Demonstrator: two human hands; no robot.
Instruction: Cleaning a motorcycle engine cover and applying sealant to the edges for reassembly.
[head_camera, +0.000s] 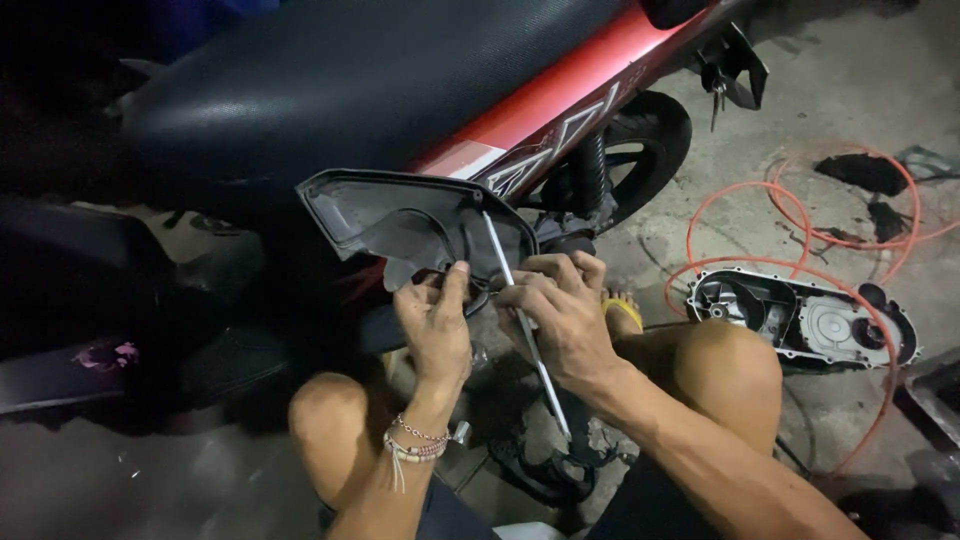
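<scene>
Left hand (435, 322) pinching lower edge of dark plastic cover (400, 222), right hand (562, 312) closed around thin metal rod (522, 310), rod's long axis slanting from near-right up to far-left into cover, red motorcycle (560, 100) behind, engine case cover (800, 318) on floor to the right.

One motorcycle (380, 90), two hands, one plastic cover (400, 220), one screwdriver (520, 310), one engine cover (800, 320), one orange hose (790, 215)

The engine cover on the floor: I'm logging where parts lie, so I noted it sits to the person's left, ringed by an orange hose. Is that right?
Not quite. The engine cover lies to the person's right, beyond the right knee, as the head view shows. The orange hose does loop around it on the concrete floor.
</scene>
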